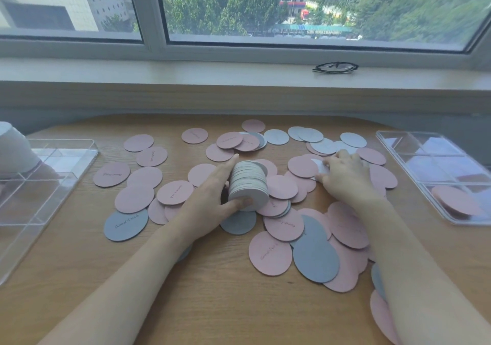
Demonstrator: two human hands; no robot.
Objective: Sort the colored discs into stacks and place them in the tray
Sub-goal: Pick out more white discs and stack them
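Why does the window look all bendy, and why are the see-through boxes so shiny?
Head view: the wide-angle lens curves the window frame and blurs the corners; daylight glares off the right tray and the left tray.

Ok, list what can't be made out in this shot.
Head view only:
- Discs under the right hand: the palm hides how many it pinches.
- Stack in the left hand: fingers cover its near side, so no count.
- Left tray: cut off by the frame edge; contents unclear through glare.
- Right tray: reflections blur its far compartments.
- Writing on the pink discs: too small to read.
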